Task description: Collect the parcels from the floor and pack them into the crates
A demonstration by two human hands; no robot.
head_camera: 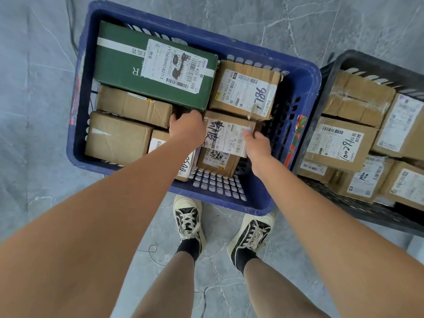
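lowering the labelled parcel [229,136] into the blue crate [305,72] is judged to be the step in hand. the parcel is held from both ends: the left hand [187,128] is curled over its left edge and the right hand [255,144] pinches its right edge, so each grip is closed on the box itself. it sits above another small parcel [216,161], in the near right part of the crate, just beside the green box [128,74] and the brown parcel marked 786 [245,88]. a level descent is advised, so that no corner is caught on a neighbour. the fingers are best slid out along the ends once weight is taken from below, since little room is left at either side. bare mesh floor [218,184] is seen nearest the feet, and a gap could be kept there. the dark crate [344,63] at the right is already packed with parcels.
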